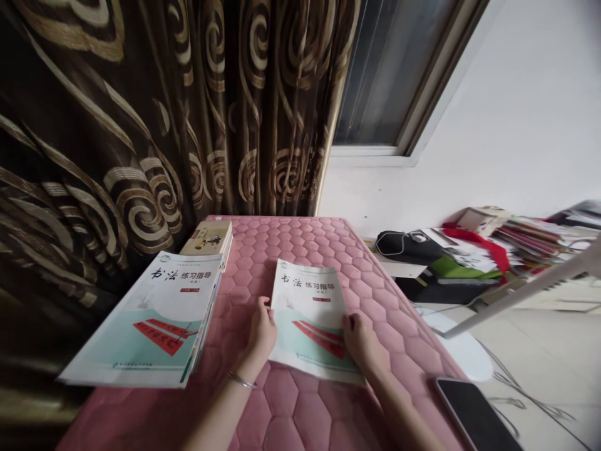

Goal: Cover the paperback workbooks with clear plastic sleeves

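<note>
The left hand (260, 332) and right hand (361, 343) lie open, gripping nothing, on either side of a calligraphy workbook (310, 319) at the middle of a pink quilted pad (282, 401), apparently keeping it flat. A stack of matching workbooks (141, 319) overhangs the pad's left edge, a smaller book (207, 238) sits behind it, and a phone (474, 416) lies just beyond the right edge.

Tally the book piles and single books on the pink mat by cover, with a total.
Calligraphy workbook pile: 1
Loose calligraphy workbook: 1
Beige-covered book pile: 1
Total on the pink quilted mat: 3
</note>
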`<action>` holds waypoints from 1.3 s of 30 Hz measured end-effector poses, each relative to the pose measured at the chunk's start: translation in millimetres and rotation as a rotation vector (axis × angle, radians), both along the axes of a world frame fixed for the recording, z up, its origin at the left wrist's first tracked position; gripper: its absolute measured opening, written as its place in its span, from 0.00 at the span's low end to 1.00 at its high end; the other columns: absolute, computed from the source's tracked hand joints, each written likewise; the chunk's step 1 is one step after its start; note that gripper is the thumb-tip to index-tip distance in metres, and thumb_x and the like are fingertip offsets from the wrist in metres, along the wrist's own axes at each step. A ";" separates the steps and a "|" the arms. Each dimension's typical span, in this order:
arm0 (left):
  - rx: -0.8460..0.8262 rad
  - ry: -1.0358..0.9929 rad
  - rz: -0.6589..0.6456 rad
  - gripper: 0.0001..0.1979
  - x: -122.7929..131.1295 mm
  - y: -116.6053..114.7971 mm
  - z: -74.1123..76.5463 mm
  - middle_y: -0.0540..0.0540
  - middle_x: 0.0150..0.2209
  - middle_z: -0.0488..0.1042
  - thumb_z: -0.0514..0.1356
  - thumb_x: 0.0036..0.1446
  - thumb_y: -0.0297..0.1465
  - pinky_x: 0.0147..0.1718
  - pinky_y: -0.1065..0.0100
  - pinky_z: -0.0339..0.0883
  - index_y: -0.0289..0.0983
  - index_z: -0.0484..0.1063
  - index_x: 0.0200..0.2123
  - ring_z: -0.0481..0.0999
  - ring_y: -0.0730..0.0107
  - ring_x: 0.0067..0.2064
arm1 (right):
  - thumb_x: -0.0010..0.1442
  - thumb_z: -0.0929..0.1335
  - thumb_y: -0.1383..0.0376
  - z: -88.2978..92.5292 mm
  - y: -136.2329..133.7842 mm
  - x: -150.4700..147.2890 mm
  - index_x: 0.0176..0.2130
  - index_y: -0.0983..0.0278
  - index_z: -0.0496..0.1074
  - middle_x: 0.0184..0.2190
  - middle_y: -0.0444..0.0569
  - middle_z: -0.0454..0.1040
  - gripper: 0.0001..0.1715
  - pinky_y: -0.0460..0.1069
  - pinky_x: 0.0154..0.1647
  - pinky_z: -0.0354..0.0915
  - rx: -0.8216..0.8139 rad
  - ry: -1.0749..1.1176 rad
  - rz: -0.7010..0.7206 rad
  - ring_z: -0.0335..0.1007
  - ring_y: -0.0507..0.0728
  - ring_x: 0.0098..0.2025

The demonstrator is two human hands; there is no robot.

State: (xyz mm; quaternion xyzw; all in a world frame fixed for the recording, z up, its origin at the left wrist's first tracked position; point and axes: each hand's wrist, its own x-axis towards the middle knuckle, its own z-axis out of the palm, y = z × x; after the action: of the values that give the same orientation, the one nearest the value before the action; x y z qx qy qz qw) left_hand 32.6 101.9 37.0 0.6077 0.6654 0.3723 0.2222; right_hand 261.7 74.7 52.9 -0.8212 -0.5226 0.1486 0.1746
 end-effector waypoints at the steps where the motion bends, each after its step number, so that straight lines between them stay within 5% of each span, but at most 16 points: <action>1: 0.009 -0.050 0.024 0.14 -5.4 4.5 -3.1 0.46 0.33 0.76 0.48 0.60 0.19 0.37 0.67 0.71 0.37 0.63 0.47 0.79 0.67 0.36 | 0.68 0.55 0.59 2.6 5.0 -5.5 0.41 0.65 0.72 0.42 0.59 0.79 0.22 0.50 0.35 0.65 0.004 -0.001 0.000 0.77 0.61 0.42; 5: 0.068 -0.164 0.084 0.16 -21.8 8.6 -23.9 0.43 0.36 0.74 0.49 0.55 0.16 0.40 0.64 0.72 0.34 0.64 0.45 0.78 0.65 0.39 | 0.67 0.57 0.60 8.0 21.1 -18.0 0.40 0.65 0.74 0.39 0.57 0.80 0.19 0.48 0.34 0.62 -0.014 -0.006 0.056 0.77 0.60 0.40; 9: 0.145 -0.028 0.061 0.19 -27.5 -0.8 -34.7 0.40 0.42 0.74 0.47 0.55 0.14 0.43 0.64 0.72 0.33 0.64 0.47 0.76 0.65 0.43 | 0.65 0.61 0.62 8.0 26.8 -12.8 0.35 0.66 0.76 0.34 0.57 0.80 0.17 0.48 0.30 0.59 -0.017 -0.073 0.125 0.77 0.59 0.37; 13: 0.094 0.355 0.035 0.21 -28.1 -9.8 -20.3 0.36 0.46 0.73 0.45 0.56 0.13 0.45 0.64 0.71 0.32 0.67 0.48 0.76 0.64 0.46 | 0.64 0.62 0.63 2.2 25.0 -5.4 0.30 0.65 0.77 0.30 0.55 0.80 0.17 0.47 0.29 0.59 0.032 -0.077 0.148 0.76 0.58 0.34; 18: 0.140 0.786 -0.061 0.21 0.8 -17.4 -1.0 0.30 0.63 0.63 0.47 0.61 0.19 0.54 0.48 0.66 0.33 0.70 0.53 0.69 0.51 0.58 | 0.63 0.62 0.61 -9.1 22.4 -3.3 0.29 0.63 0.76 0.30 0.52 0.80 0.17 0.46 0.29 0.59 0.045 0.031 0.119 0.76 0.57 0.33; 21: 0.177 0.772 -0.309 0.23 35.0 -11.9 -4.0 0.33 0.67 0.57 0.49 0.63 0.24 0.62 0.50 0.57 0.32 0.65 0.61 0.60 0.51 0.66 | 0.63 0.62 0.59 -14.9 21.9 -3.6 0.30 0.63 0.76 0.32 0.52 0.80 0.17 0.47 0.30 0.60 0.060 0.039 0.123 0.76 0.57 0.34; 25: 0.087 0.671 -0.260 0.29 60.5 8.5 -13.1 0.31 0.68 0.54 0.51 0.65 0.38 0.65 0.46 0.52 0.30 0.59 0.65 0.54 0.48 0.69 | 0.64 0.61 0.58 -17.8 22.6 -5.6 0.32 0.63 0.75 0.34 0.53 0.81 0.18 0.48 0.31 0.61 0.019 0.014 0.111 0.77 0.59 0.36; 34: 0.009 0.707 -0.064 0.29 7.4 54.1 -8.2 0.34 0.68 0.53 0.45 0.67 0.36 0.67 0.48 0.47 0.28 0.57 0.66 0.53 0.53 0.70 | 0.68 0.58 0.55 -2.3 22.4 -18.9 0.39 0.63 0.71 0.39 0.56 0.80 0.19 0.50 0.35 0.64 -0.132 -0.048 0.085 0.78 0.61 0.41; 37: -0.042 0.729 -0.004 0.28 7.3 57.8 -5.7 0.33 0.69 0.52 0.45 0.66 0.34 0.67 0.43 0.41 0.28 0.58 0.66 0.50 0.51 0.70 | 0.69 0.56 0.57 1.8 19.3 -27.5 0.42 0.63 0.69 0.39 0.56 0.80 0.19 0.51 0.35 0.64 -0.152 -0.093 0.081 0.78 0.61 0.41; 39: -0.019 0.751 -0.073 0.28 17.6 61.1 -2.6 0.32 0.69 0.52 0.45 0.66 0.34 0.67 0.42 0.38 0.27 0.59 0.65 0.47 0.50 0.71 | 0.70 0.54 0.58 1.3 17.3 -31.7 0.43 0.63 0.67 0.38 0.55 0.79 0.18 0.51 0.35 0.64 -0.157 -0.125 0.082 0.78 0.61 0.39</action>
State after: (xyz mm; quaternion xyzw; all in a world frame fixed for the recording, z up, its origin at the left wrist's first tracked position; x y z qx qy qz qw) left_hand 50.2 163.0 34.4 0.7230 0.6819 0.1093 -0.0183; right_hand 230.0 92.0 54.2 -0.8178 -0.5526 0.1446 0.0707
